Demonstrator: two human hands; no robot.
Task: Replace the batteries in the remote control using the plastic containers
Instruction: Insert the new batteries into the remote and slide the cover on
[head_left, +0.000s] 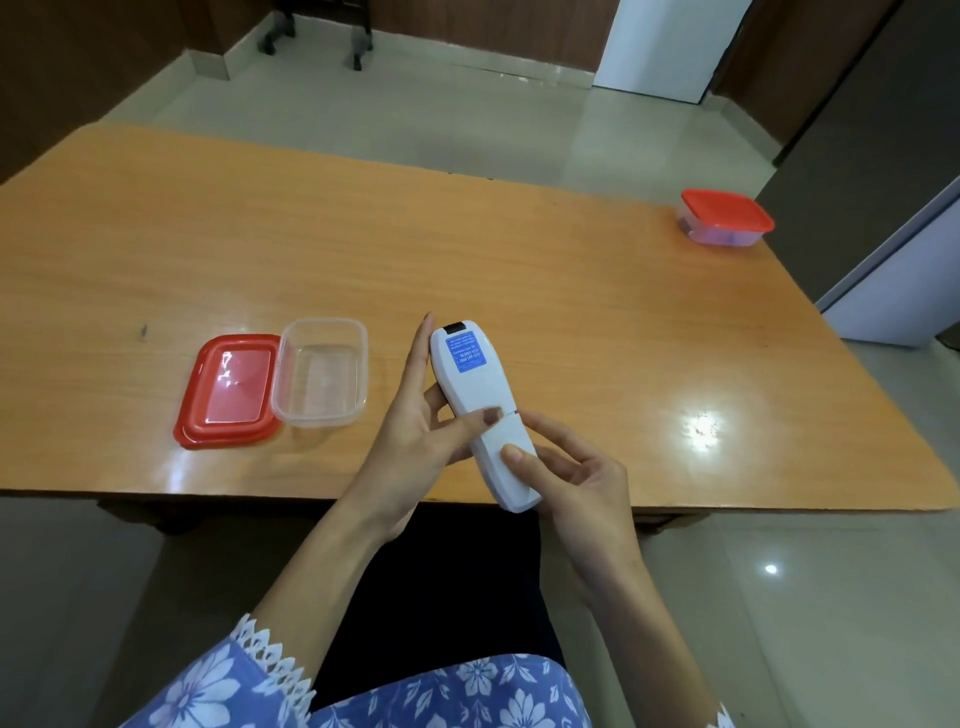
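Observation:
A white remote control (470, 387) with a blue sticker is held back side up above the table's near edge. My left hand (415, 421) grips its upper half, thumb lying across the seam of the battery cover. My right hand (571, 473) holds the lower end, its thumb pressed on the battery cover (501, 452). An open clear plastic container (322, 371) sits on the table to the left, looking empty, with its red lid (228, 389) lying beside it. A second container with a red lid on (724, 215) stands at the far right corner.
The orange wooden table (467, 249) stretches wide in front of me, with glare spots near the right front. Behind it are a tiled floor, chair legs (358, 44) and a white door. A grey cabinet stands to the right.

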